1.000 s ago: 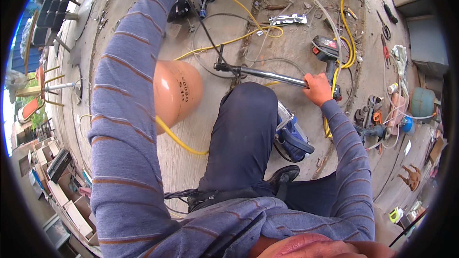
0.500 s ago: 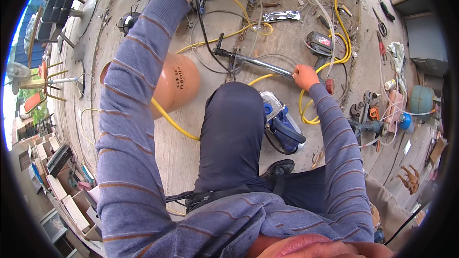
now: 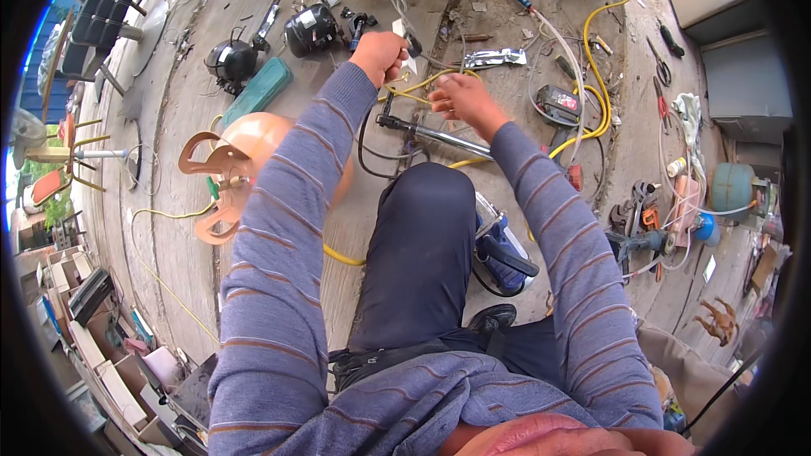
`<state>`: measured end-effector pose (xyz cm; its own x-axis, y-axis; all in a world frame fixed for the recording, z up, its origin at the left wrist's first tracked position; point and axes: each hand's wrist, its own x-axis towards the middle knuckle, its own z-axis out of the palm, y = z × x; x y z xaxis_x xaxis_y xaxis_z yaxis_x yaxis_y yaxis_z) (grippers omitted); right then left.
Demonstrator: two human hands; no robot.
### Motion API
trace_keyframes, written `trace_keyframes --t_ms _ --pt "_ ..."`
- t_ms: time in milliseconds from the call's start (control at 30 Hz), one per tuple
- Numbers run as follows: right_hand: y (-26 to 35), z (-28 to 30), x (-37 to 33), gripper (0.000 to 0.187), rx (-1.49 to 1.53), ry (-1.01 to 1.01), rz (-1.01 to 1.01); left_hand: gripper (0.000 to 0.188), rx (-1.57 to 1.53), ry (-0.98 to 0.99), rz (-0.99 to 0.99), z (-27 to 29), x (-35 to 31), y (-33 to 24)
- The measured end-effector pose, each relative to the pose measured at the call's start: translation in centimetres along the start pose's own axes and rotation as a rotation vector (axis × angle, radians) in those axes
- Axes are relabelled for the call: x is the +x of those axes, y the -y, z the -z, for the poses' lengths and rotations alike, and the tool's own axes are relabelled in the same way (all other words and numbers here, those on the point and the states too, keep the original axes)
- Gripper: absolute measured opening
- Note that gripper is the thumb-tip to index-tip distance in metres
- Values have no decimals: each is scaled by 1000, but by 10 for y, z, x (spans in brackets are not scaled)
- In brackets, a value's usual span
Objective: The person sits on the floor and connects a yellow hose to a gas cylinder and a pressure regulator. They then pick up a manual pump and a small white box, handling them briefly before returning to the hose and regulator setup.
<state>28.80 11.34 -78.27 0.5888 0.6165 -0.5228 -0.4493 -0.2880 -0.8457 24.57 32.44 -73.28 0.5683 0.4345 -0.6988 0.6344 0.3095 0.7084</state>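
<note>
My left hand (image 3: 380, 57) is closed around a white socket block (image 3: 406, 49), largely covered by the fingers. To its right, my right hand (image 3: 469, 103) is raised with loosely curled, slightly parted fingers and no visible object in them. A yellow cord (image 3: 452, 74) runs just beyond its fingertips. Below the hands, a long metal bar tool (image 3: 443, 136) with a black head lies across the floor, apart from both hands. Under my left forearm, an orange gas cylinder (image 3: 253, 137) is partly hidden.
Two black compressors (image 3: 310, 30) and a green case (image 3: 258, 91) lie at the far left. A blue machine (image 3: 505, 255) stands beside my knee. A cordless power tool (image 3: 557, 105) rests amid yellow hose (image 3: 601, 118) at the right. Wrenches (image 3: 634, 207) lie farther right.
My right hand has let go of the metal bar tool and moved left and up. My left hand has come down and right, now gripping the white socket block.
</note>
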Motion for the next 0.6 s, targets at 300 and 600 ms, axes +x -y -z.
trace_keyframes --t_ms 300,600 --pt "-54 15 61 41 -433 -133 12 28 -87 -72 149 17 96 53" --pt "-62 57 90 44 -601 -235 130 63 135 201 117 -26 142 71"
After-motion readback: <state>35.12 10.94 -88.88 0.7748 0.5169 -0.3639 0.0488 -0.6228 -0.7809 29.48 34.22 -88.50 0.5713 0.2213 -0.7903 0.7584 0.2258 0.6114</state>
